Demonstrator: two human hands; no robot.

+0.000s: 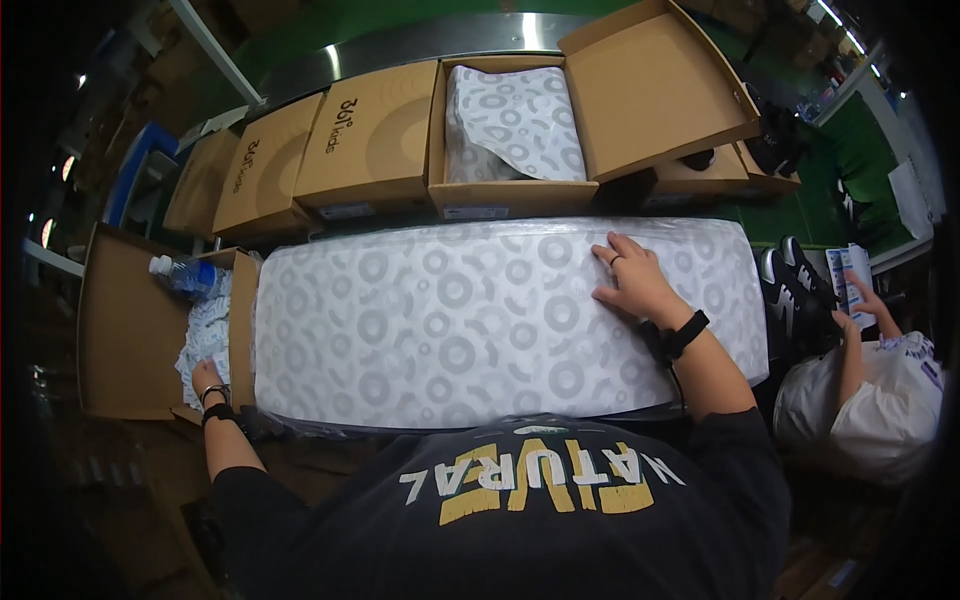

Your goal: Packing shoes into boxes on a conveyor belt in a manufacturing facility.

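Observation:
My left hand (207,378) reaches into an open brown cardboard box (240,320) at the left, down among many small white packets (208,330) with blue print. Its fingers look curled; their tips and whatever they hold are hidden. A clear plastic bottle (187,275) with a blue label lies on the packets. In front of me is a wide stack of white wrapping paper (440,330) patterned with grey rings. On the right part of that stack rests my right hand (637,283), fingers spread, a ring on one, nothing held. A black band is on each wrist.
Behind the paper stand closed brown shoe boxes (365,140) and an open box (515,190) lined with patterned paper, its lid (660,85) raised rightward. At the right, a co-worker's hands (862,300) are near black shoes (795,290) and a printed sheet (843,272).

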